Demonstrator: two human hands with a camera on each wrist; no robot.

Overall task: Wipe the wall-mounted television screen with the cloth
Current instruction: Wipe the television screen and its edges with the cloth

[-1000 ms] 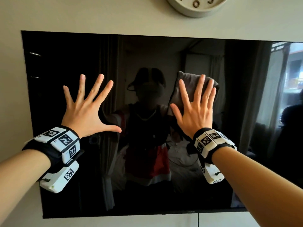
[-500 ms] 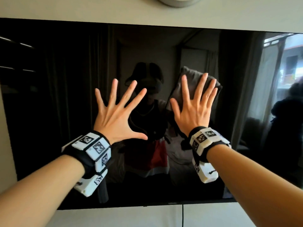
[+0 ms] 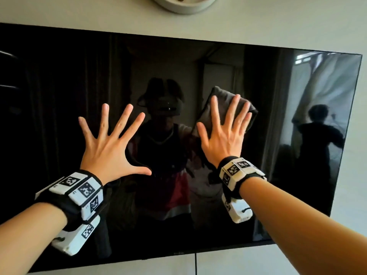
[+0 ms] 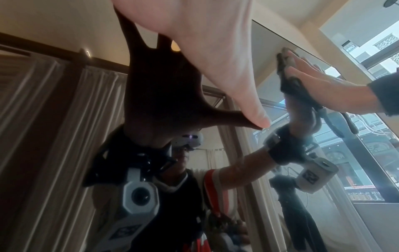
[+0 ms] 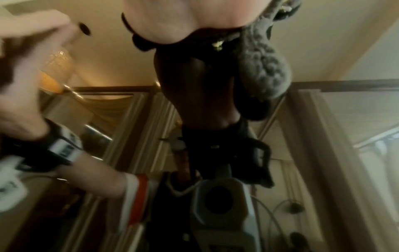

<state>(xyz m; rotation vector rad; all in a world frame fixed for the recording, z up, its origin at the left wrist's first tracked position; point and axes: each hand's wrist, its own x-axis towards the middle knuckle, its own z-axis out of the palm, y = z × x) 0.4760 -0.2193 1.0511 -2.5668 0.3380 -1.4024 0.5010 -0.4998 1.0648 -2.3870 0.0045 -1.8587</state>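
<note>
One wall-mounted television screen (image 3: pixel 297 135), dark and glossy, fills most of the head view and mirrors the room. Above its top edge hangs one round wall clock (image 3: pixel 183 4), only its lower rim in view. Two hands are raised against the screen. The left hand (image 3: pixel 111 147) is spread flat, all five fingers splayed and straight, grasping nothing; its thumb tip touches the glass in the left wrist view. The right hand (image 3: pixel 224 135) is also flat, its straight fingers pressing one grey cloth (image 3: pixel 222 98) against the screen near the middle, slightly right. Two wrist bands (image 3: pixel 79 193) with black-and-white markers sit one on each wrist.
</note>
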